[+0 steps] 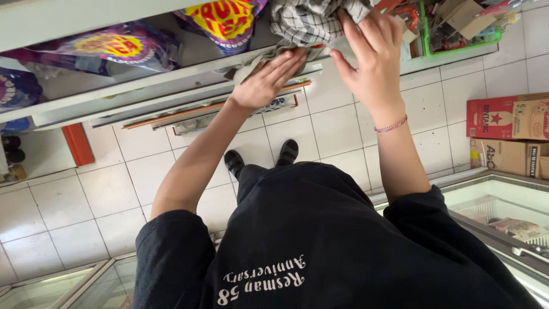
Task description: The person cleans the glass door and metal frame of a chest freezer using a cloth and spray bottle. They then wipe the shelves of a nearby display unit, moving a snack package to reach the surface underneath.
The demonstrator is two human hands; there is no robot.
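Wiping looks underway, extent unclear; left hand (267, 80) lies flat, fingers spread, on the checked cloth (309, 23) over the white shelf (171, 86); right hand (372, 54) fingers curl, gripping it.

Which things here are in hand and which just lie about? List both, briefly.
In hand:
- left hand, flat on a grey cloth at the white shelf edge
- right hand, gripping the black-and-white checked cloth

Lying about:
- purple and yellow drink packs
- green plastic basket
- red and brown cardboard boxes
- glass-topped freezer chest
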